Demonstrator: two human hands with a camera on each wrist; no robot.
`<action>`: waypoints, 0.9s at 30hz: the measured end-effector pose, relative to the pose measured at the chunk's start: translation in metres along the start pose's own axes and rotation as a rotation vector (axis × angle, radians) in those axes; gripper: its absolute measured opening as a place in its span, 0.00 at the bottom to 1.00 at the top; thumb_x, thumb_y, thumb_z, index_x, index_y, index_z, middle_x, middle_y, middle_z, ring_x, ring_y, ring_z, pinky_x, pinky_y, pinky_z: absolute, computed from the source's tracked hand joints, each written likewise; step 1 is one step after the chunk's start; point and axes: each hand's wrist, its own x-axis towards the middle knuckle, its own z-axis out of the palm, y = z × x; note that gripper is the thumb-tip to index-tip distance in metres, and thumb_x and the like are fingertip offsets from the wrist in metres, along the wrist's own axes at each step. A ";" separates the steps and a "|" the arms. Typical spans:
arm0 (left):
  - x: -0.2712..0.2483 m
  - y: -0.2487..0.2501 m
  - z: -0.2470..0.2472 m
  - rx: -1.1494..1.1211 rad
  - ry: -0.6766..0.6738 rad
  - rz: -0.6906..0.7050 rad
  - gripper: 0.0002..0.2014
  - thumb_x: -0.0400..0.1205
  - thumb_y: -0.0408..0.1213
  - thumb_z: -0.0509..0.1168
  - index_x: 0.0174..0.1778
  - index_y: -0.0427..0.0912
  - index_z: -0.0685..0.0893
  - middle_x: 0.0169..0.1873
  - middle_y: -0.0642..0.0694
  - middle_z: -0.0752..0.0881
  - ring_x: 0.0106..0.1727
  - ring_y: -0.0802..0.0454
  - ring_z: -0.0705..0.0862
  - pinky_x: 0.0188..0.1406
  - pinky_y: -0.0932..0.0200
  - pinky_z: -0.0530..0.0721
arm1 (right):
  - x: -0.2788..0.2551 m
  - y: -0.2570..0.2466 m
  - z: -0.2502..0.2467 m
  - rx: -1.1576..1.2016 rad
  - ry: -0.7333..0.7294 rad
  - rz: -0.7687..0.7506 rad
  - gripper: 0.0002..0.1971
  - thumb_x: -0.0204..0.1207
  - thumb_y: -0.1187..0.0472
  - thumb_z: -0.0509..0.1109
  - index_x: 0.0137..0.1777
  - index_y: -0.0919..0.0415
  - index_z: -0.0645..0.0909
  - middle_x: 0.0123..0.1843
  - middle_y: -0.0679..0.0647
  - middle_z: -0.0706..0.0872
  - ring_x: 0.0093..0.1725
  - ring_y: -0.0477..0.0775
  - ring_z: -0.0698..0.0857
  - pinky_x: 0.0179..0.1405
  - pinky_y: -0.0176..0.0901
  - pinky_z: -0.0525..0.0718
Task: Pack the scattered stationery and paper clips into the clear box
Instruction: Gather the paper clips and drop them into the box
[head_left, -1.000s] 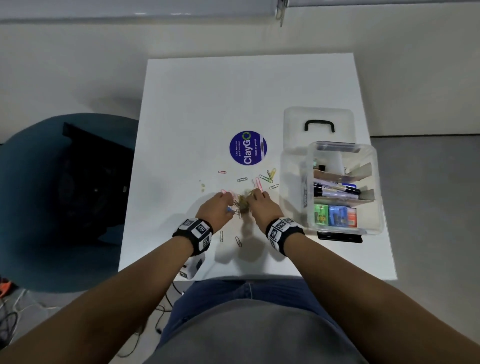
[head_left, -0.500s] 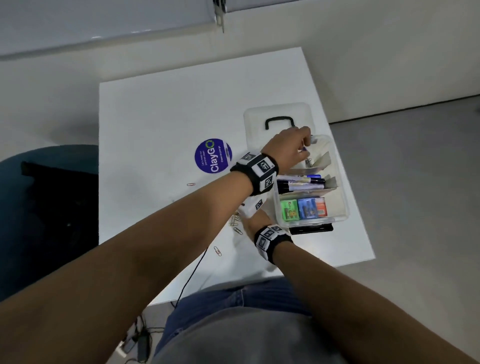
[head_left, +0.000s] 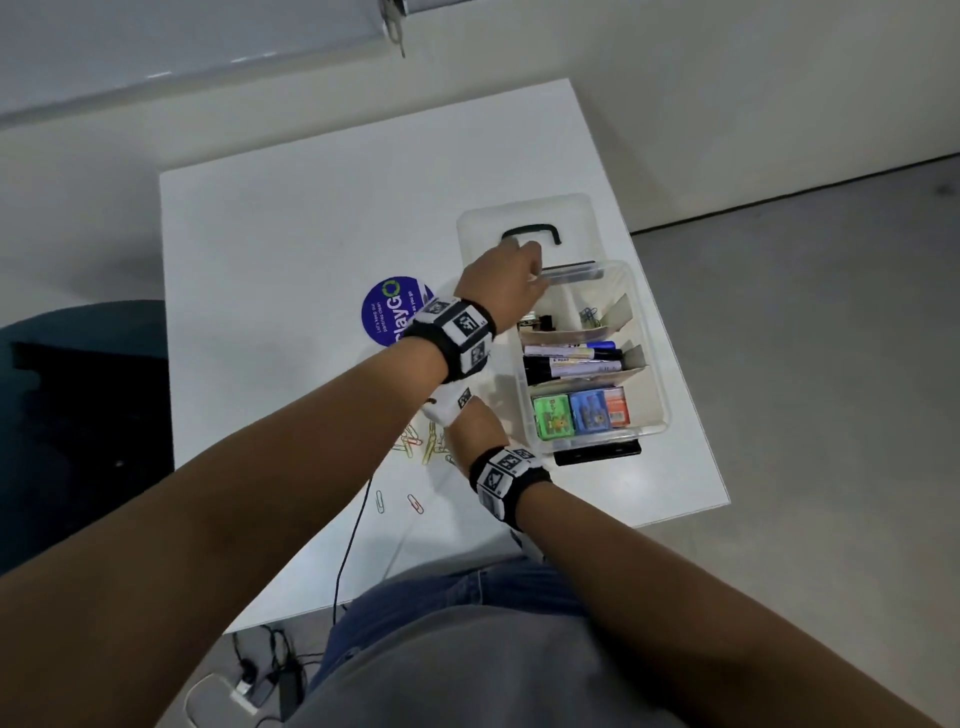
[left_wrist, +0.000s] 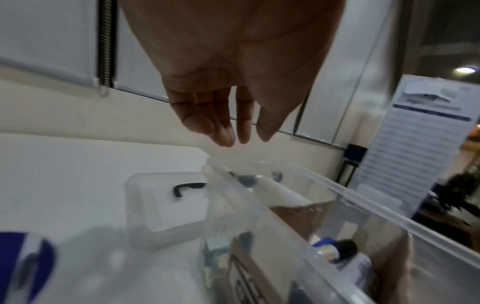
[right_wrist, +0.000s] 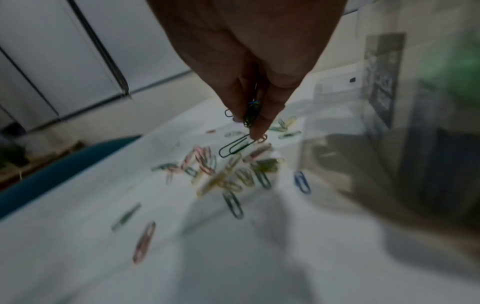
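Fingers (left_wrist: 223, 127) of the left hand (head_left: 506, 286) straight, loose and empty above the far end of the clear box (head_left: 652, 364). Right hand (right_wrist: 249, 67) left of the box, pinching a few paper clips (right_wrist: 250, 115) above the scattered pile (right_wrist: 228, 170). White table (head_left: 311, 234) beneath, grey floor (head_left: 831, 364) beyond the box.

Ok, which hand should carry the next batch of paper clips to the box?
Right. The right hand already pinches several paper clips just above the pile on the table, beside the clear box. The left hand hangs open and empty over the box's far compartment.
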 end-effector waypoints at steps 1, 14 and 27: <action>-0.001 -0.010 -0.006 -0.025 0.014 -0.034 0.11 0.83 0.48 0.61 0.52 0.44 0.81 0.52 0.42 0.82 0.50 0.43 0.84 0.47 0.48 0.84 | 0.002 -0.005 -0.001 -0.027 0.032 -0.037 0.13 0.81 0.59 0.62 0.60 0.64 0.79 0.57 0.63 0.85 0.55 0.62 0.86 0.52 0.46 0.82; -0.088 -0.157 0.019 0.062 -0.298 -0.471 0.30 0.78 0.47 0.70 0.76 0.45 0.71 0.74 0.36 0.71 0.72 0.35 0.74 0.70 0.44 0.77 | -0.013 0.022 -0.165 0.406 0.655 0.002 0.08 0.81 0.60 0.68 0.56 0.60 0.86 0.47 0.52 0.91 0.44 0.49 0.87 0.46 0.37 0.83; -0.155 -0.131 0.073 0.267 -0.448 -0.270 0.50 0.62 0.55 0.81 0.78 0.51 0.62 0.69 0.42 0.67 0.69 0.41 0.69 0.62 0.43 0.81 | 0.026 0.098 -0.176 -0.043 0.370 0.275 0.17 0.79 0.68 0.63 0.66 0.64 0.82 0.67 0.65 0.83 0.65 0.65 0.82 0.65 0.51 0.80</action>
